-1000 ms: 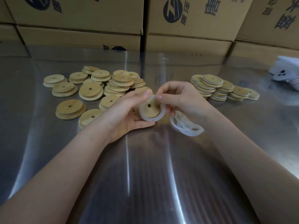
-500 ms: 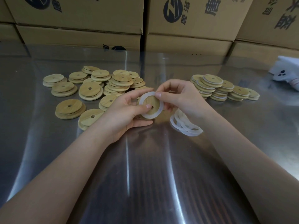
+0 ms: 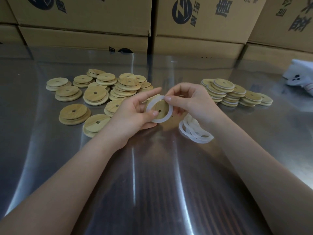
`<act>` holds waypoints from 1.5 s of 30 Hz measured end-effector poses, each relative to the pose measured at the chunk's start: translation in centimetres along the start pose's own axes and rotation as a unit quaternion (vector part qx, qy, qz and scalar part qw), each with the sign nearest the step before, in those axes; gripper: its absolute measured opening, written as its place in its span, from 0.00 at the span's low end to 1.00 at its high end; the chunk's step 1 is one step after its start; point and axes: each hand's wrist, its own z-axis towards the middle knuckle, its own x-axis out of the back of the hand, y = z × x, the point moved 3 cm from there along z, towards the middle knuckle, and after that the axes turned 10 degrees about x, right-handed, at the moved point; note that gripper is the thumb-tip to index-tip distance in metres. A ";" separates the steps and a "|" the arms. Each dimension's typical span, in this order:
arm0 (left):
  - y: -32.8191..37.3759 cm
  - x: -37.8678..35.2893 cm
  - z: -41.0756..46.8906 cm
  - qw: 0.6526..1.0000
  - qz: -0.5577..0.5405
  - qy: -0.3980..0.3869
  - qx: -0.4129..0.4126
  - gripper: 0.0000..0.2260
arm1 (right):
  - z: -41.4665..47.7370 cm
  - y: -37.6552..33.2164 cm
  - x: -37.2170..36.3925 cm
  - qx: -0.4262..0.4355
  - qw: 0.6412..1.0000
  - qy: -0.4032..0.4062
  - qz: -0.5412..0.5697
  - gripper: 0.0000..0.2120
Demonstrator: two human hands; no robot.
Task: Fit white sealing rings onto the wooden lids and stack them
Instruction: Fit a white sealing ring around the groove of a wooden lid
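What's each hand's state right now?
Left hand: grips the wooden lid.
Right hand: pinches the white ring at the lid's top edge.

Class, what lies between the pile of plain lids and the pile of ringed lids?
In the head view: the left hand holding a lid and the right hand pinching its ring; behind them, bare table.

Bare tabletop point(image 3: 152, 192) between lid piles point(image 3: 94, 95)

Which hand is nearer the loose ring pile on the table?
Right. The right hand, pinching the sealing ring, is beside the ring pile, wrist overlapping it; the left hand is further left, holding the lid.
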 end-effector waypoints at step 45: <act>1.6 0.7 -0.8 0.963 0.097 0.169 -0.184 0.13 | -0.2 0.0 -1.2 -0.004 0.998 0.010 0.054 0.04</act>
